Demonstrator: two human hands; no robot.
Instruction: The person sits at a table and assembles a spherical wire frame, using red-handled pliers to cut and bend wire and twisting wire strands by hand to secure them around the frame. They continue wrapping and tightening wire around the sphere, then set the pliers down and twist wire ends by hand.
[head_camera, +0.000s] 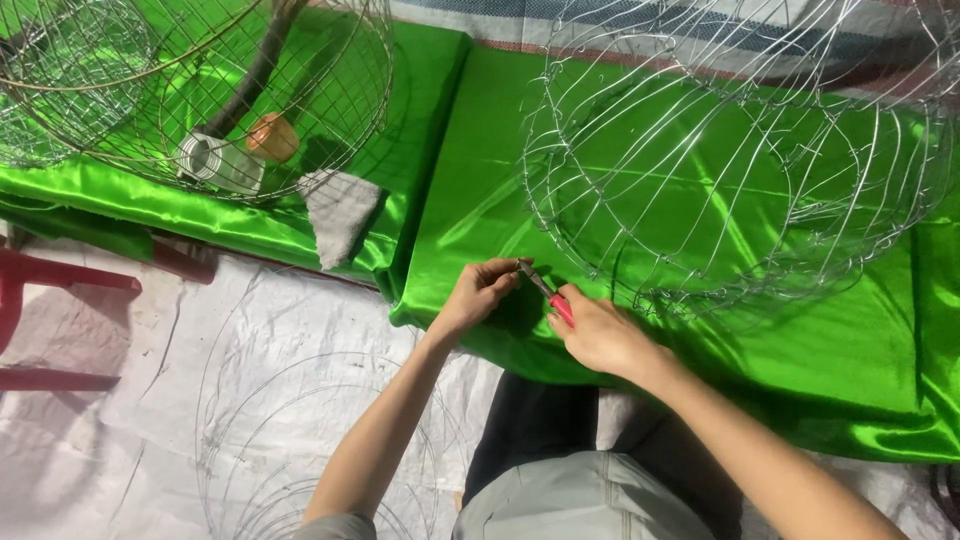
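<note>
At the far left, a finished wire basket (200, 90) is seen on green satin cloth (480, 200), with a grey rag (340, 215), a wire spool (215, 162) and an orange cap (273, 137) beneath it. Flat wire rings (290, 430) lie on the white sheet (150, 330) nearer. At centre, the left hand (480, 295) is pinched shut on a thin wire end beside the plier tip. The right hand (600, 335) is closed around the red-handled pliers (550, 295), held near the cloth's near edge. At the right, the unfinished wire frame (740, 150) is judged light and springy, its loose strands easily bent and sharp at the ends; it is best held by the thicker rim hoops. The cloth looks slippery, and the frame's near strands crowd the hands.
</note>
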